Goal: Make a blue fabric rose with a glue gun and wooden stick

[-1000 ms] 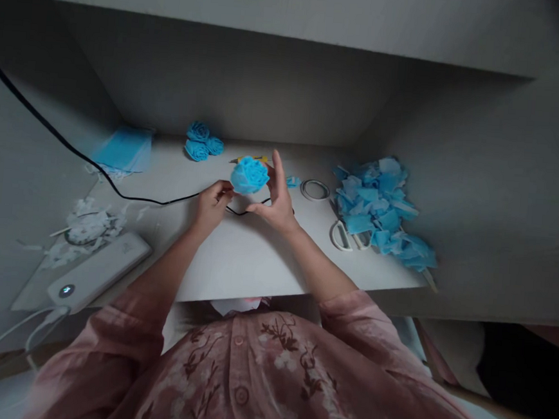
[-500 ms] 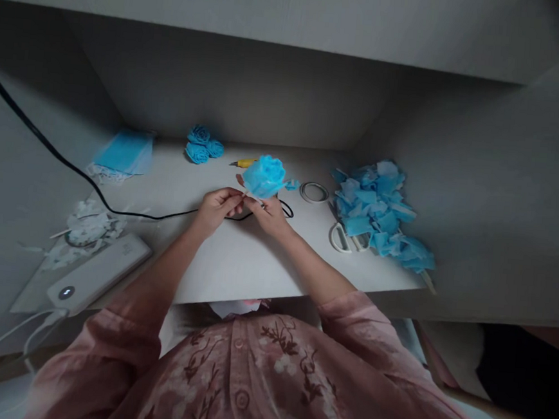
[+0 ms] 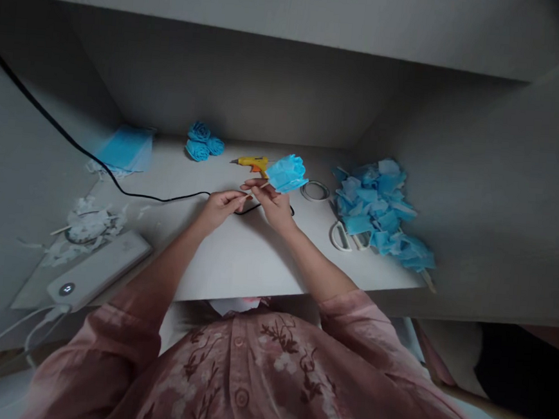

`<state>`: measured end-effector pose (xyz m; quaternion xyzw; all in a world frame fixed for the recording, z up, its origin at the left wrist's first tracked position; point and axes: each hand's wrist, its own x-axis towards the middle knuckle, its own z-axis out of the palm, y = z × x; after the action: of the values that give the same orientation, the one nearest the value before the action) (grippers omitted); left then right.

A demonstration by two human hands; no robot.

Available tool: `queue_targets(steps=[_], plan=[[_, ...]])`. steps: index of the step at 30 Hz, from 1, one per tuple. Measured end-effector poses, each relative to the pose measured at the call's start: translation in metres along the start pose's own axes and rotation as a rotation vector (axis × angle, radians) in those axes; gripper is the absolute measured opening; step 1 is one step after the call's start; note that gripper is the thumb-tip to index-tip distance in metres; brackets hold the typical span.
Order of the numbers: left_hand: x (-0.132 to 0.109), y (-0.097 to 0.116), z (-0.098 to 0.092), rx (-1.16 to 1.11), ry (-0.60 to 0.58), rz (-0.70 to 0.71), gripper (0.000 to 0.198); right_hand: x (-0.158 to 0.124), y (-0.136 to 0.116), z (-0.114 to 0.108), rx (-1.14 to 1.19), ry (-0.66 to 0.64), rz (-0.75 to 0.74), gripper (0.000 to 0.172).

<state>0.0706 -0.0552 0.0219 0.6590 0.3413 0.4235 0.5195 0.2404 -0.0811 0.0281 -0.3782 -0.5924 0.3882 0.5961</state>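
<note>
A blue fabric flower [image 3: 288, 173] on a thin pale stick is held above the middle of the white desktop, tilted with its head to the right. My left hand [image 3: 222, 206] pinches the lower end of the stick between thumb and fingers. Just under the bloom, my right hand [image 3: 274, 204] has its fingers closed on the stick. Behind the hands lies a yellow hot glue gun [image 3: 253, 163], partly hidden by the flower. Its black cord [image 3: 174, 198] runs left past my left hand.
Three finished blue flowers [image 3: 200, 144] and a stack of face masks [image 3: 125, 148] are at the back left. White scraps [image 3: 87, 225] and a power bank [image 3: 103, 270] lie nearer left. To the right are a tape roll [image 3: 315, 190], scissors [image 3: 341, 236] and blue fabric pieces [image 3: 377, 201].
The flower has tipped over from more upright to leaning right, uncovering more of the glue gun. Both hands still grip the stick, and the black cord has shifted slightly.
</note>
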Motion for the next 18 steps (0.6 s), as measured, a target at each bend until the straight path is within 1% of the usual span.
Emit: queue_targets(steps=[2,5,10,14,16,18], plan=[[0.000,-0.001,0.000,0.027,0.015,0.009,0.043,0.000,0.001,0.001,-0.017,-0.002,0.003,0.060],[0.000,-0.002,0.000,0.070,0.010,0.015,0.045,-0.001,0.002,0.000,-0.087,-0.010,-0.008,0.053],[-0.002,-0.002,-0.001,0.111,0.021,0.008,0.041,-0.002,0.006,-0.002,-0.175,-0.027,-0.057,0.045],[-0.003,0.000,0.000,0.115,0.012,-0.008,0.040,-0.004,0.011,-0.003,-0.256,-0.004,-0.098,0.041],[-0.004,0.000,0.001,0.117,0.013,-0.016,0.040,-0.004,0.014,-0.003,-0.248,0.001,-0.088,0.040],[-0.004,-0.002,0.001,0.112,0.005,-0.025,0.041,-0.004,0.017,-0.002,-0.188,-0.009,-0.066,0.041]])
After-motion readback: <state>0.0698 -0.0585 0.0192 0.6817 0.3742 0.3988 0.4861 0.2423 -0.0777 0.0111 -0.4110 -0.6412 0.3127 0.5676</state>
